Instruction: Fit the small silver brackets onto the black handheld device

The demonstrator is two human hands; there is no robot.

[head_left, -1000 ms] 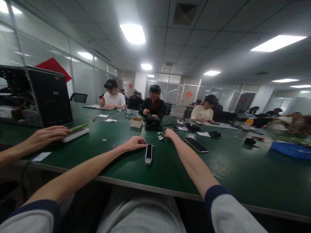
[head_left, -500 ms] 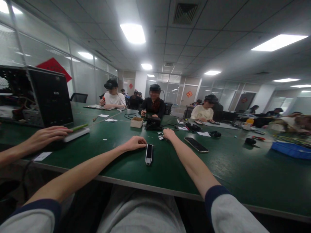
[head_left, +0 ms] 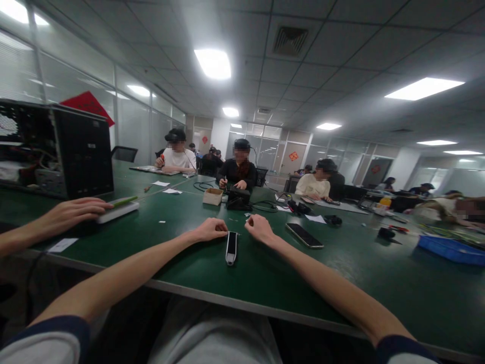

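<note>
White-and-black slim handheld device lies on the green tabletop, between the two hands, near the front edge. Left hand: fingers curled at its far end; can't tell if gripping. Right hand: fingertips bunched near small pale pieces; can't tell if anything is pinched. Black smartphone lies right of that hand. Black computer tower, left, has a small pale logo, blurred now, "hp" in the earlier frame. Red wall signs: characters too small to read. Versus the earlier frame, right hand has pulled back nearer the device; left hand still by it. Containers: small tan open box, contents not visible; blue plastic tray, green-yellow strands along its far side; tower's open side shows cables and metal parts. Another person's hand rests at a green-and-white flat object.
</note>
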